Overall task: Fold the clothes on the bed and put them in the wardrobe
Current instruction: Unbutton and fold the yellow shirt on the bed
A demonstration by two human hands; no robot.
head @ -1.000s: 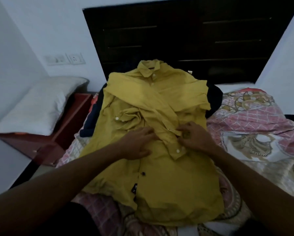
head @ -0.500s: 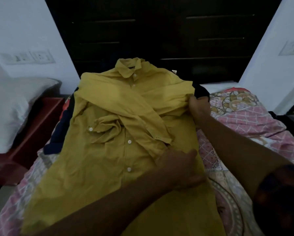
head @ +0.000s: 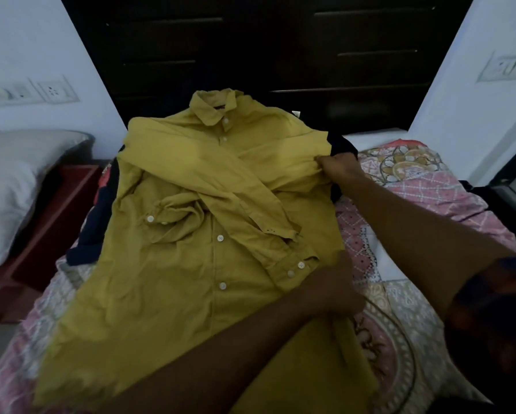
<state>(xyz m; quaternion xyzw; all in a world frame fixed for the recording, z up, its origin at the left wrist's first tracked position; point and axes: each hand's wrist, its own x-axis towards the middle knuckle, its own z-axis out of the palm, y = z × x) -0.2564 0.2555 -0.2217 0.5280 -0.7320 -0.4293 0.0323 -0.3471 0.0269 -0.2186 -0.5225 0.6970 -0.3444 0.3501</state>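
1. A bed point(head: 406, 309) under a pink patterned spread fills the dim room. Its near corners are cut off by the frame, and its far end meets a dark headboard point(head: 250, 55).
2. A mustard shirt point(head: 191, 279) lies buttoned and face up along the middle of the bed. Its collar points at the headboard and its hem toward the camera, so its long axis runs near to far, with the hem swung a little left. Both sleeves are folded across the chest and cross each other.
3. A white pillow point(head: 8, 180) rests on a red bedside stand point(head: 56, 210) to the left, partly out of frame.
4. A dark garment point(head: 101, 228) lies beneath the shirt and shows only at the edges, too little to identify.
5. The left hand point(head: 331, 291) reaches across the body and sits back-up on the shirt's right edge, near the lower cuff. Its fingers drop out of sight at the cloth, so whether they clamp it cannot be told.
6. The right hand point(head: 340, 168) is at the shirt's right shoulder. Its fingers point(head: 325, 162) are closed together, pinching a bunch of the yellow fabric.
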